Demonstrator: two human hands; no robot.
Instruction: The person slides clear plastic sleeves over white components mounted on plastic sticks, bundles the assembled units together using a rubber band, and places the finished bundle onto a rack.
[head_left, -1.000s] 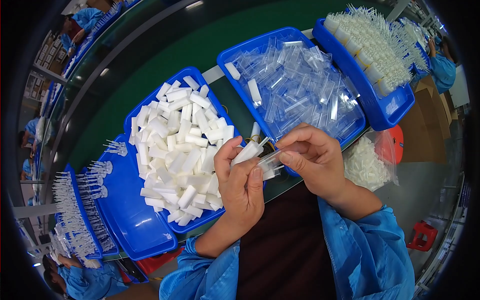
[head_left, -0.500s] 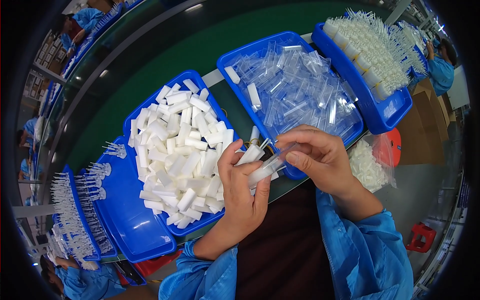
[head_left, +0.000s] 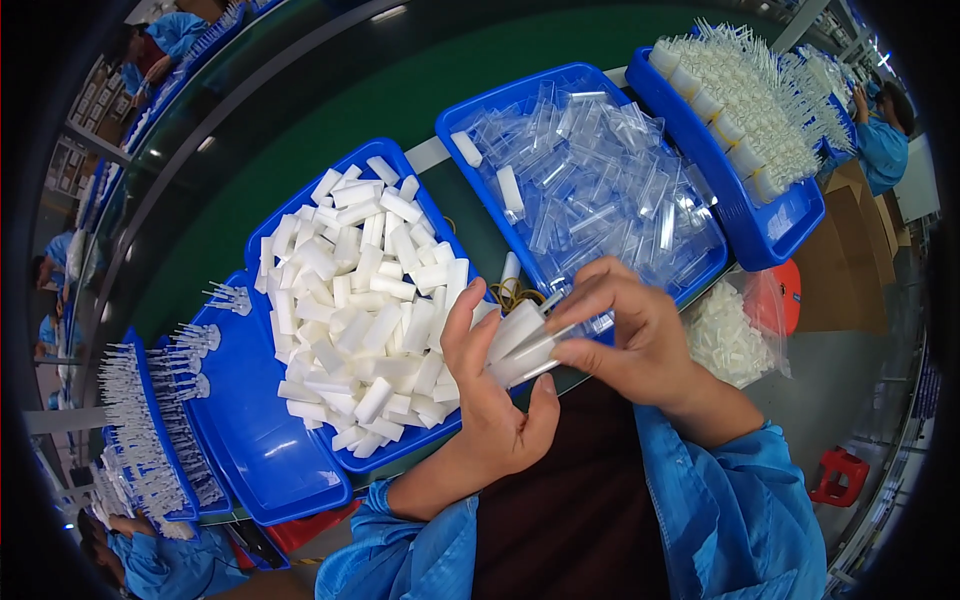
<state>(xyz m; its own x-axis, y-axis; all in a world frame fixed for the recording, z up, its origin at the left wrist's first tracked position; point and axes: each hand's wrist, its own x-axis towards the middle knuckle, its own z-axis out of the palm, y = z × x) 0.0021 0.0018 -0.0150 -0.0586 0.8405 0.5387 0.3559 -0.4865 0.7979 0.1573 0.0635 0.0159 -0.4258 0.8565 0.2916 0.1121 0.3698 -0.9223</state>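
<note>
My left hand [head_left: 500,410] cradles a white foam-like block [head_left: 514,328] with a thin pale stem at its upper end; the thumb stands off to the side. Next to that block lies a second white piece inside a clear plastic sleeve [head_left: 526,358], its lower end against the left palm. The thumb and fingers of my right hand [head_left: 630,330] pinch the sleeve's upper end. Just left of my hands is a blue tray [head_left: 395,150] heaped with white blocks [head_left: 350,290]. Beyond my right hand stands a blue tray [head_left: 455,115] of loose clear sleeves [head_left: 600,180], two white blocks among them.
At the far right a blue bin [head_left: 790,235] holds rows of white-tipped stems. Another blue tray [head_left: 270,450] with a few stemmed parts sits on the left. A bag of white pieces [head_left: 730,335] and a red stool [head_left: 840,475] are at right. Co-workers sit around the line.
My right hand has moved down and slightly left along the sleeve. My left thumb has come away from the sleeved piece, which now sits lower, alongside the other block.
</note>
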